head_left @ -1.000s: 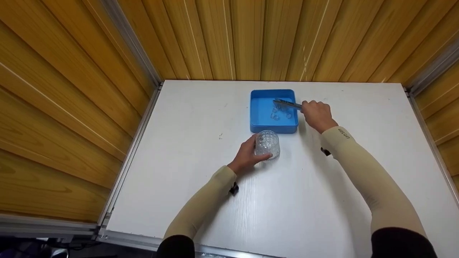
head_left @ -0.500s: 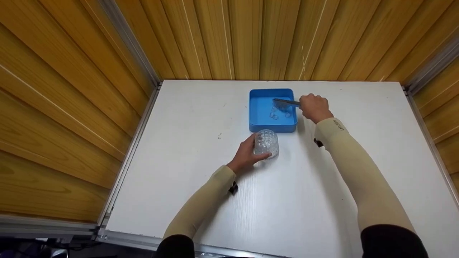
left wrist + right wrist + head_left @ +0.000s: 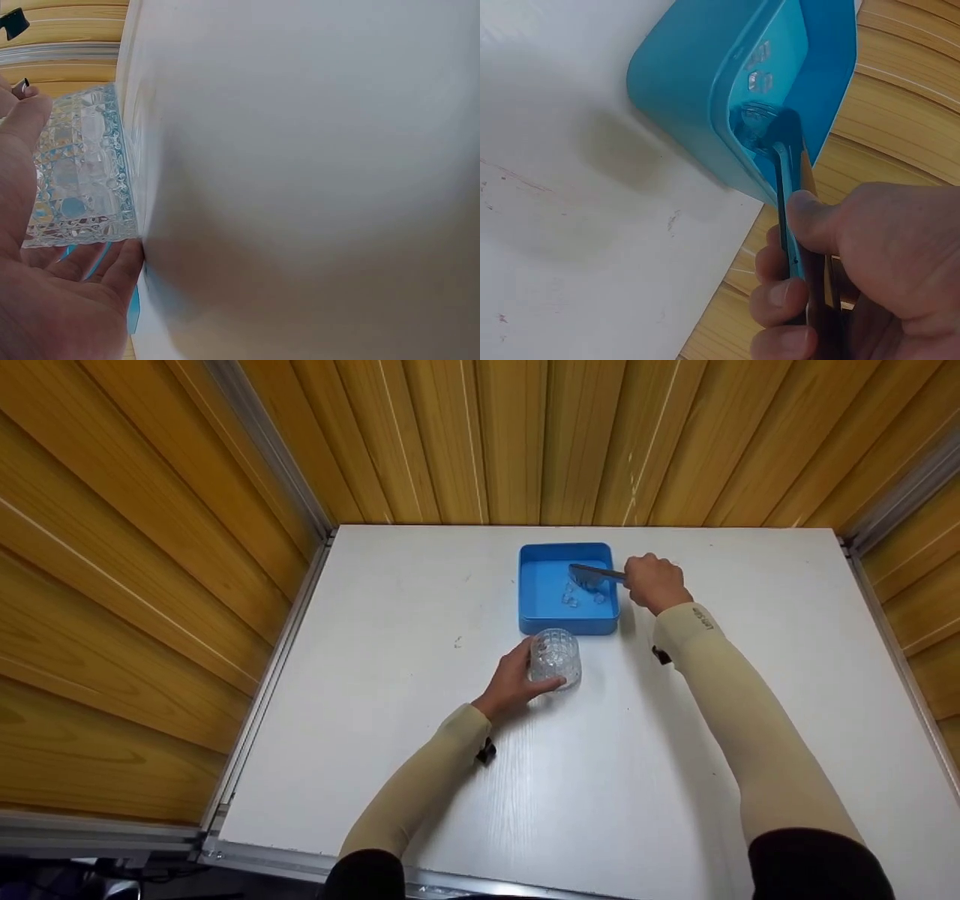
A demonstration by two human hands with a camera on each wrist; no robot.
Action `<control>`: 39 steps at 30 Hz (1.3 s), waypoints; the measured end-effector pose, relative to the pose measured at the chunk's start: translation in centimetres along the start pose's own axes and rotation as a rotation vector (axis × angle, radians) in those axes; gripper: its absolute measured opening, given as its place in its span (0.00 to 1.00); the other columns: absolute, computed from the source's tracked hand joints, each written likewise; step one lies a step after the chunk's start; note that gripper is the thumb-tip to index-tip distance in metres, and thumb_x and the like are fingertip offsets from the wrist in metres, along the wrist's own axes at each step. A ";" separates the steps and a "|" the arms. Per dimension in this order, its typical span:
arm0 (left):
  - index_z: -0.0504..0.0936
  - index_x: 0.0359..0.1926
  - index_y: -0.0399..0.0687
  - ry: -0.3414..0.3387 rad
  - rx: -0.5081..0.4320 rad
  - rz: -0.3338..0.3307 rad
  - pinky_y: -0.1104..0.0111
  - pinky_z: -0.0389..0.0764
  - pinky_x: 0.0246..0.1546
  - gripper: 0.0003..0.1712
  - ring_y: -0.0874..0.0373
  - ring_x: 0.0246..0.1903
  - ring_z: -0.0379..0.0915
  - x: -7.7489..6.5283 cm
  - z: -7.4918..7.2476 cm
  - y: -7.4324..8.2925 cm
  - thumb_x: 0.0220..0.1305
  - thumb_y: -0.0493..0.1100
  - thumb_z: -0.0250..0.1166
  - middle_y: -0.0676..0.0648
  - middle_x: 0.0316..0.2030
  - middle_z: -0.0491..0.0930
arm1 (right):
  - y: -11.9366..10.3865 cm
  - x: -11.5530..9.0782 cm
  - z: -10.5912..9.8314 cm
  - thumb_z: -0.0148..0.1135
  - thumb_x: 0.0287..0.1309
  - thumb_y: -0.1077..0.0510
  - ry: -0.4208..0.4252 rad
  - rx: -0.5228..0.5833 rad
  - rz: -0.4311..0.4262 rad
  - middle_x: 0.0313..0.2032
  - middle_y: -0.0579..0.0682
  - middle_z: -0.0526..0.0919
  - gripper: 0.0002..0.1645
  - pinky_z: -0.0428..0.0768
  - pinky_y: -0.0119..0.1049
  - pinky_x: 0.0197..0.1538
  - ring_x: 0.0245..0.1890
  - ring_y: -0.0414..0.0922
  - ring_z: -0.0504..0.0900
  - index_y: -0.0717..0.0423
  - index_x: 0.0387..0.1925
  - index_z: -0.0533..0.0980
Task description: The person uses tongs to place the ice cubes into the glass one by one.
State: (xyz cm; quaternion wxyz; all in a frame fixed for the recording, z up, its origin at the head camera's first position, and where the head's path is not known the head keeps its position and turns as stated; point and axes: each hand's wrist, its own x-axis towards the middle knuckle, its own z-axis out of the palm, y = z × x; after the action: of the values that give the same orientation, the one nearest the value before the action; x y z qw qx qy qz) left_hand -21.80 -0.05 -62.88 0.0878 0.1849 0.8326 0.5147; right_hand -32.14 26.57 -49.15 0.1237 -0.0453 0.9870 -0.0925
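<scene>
Since the earlier frame we find the right forearm (image 3: 750,720) swung inward, toward the person's left, the right hand (image 3: 656,585) turned slightly along with its tongs (image 3: 611,575), and the left hand (image 3: 514,686) keeping its place. Around everything we see wood-patterned walls (image 3: 510,442), and between them a white table (image 3: 375,622). Over it two arms in pale sleeves (image 3: 427,780) reach from the near edge: the right one slants forward and left, the left one forward and right, so that we see the hands near each other. Toward the far edge we have a blue box (image 3: 592,626), open at the top. We see the right hand just outside the box's right wall, knuckles up, fingers curled round the handles and clamped on the tongs, the thumb along one side. Our view of the left hand shows it clamped on a glass (image 3: 556,658), thumb at the near side and fingers round the other. We place this patterned glass upright on the table, just in front of the box. We see the tongs cross the wall, their ends down inside. Smallest, we note clear cubes (image 3: 568,598) on the box floor beside those ends; whether the tongs pinch one, we cannot tell
</scene>
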 end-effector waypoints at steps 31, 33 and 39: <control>0.63 0.76 0.49 -0.001 0.023 0.000 0.67 0.72 0.65 0.53 0.61 0.62 0.72 0.3 0.1 -0.2 0.56 0.60 0.78 0.51 0.66 0.75 | -0.4 -0.2 0.3 0.59 0.72 0.65 -0.029 0.047 0.019 0.45 0.68 0.79 0.18 0.81 0.59 0.54 0.42 0.60 0.77 0.71 0.58 0.74; 0.63 0.76 0.49 -0.003 0.031 0.009 0.68 0.72 0.65 0.53 0.62 0.63 0.72 0.3 0.0 -0.3 0.56 0.60 0.78 0.51 0.66 0.75 | -0.4 -0.2 0.2 0.60 0.71 0.65 -0.021 0.031 0.012 0.45 0.68 0.79 0.17 0.81 0.59 0.53 0.42 0.60 0.78 0.72 0.57 0.75; 0.62 0.76 0.48 -0.006 0.035 0.005 0.68 0.72 0.65 0.54 0.62 0.64 0.71 0.2 0.1 -0.1 0.56 0.61 0.77 0.51 0.67 0.74 | -0.4 -0.3 0.1 0.60 0.71 0.64 -0.018 0.002 0.006 0.44 0.68 0.79 0.17 0.82 0.58 0.51 0.41 0.60 0.78 0.72 0.55 0.76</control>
State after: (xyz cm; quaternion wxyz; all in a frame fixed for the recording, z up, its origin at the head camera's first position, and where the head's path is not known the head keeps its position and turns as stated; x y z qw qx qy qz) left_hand -21.99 0.05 -63.04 0.0857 0.1902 0.8407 0.4997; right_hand -31.81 26.15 -49.08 0.1330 -0.0430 0.9858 -0.0928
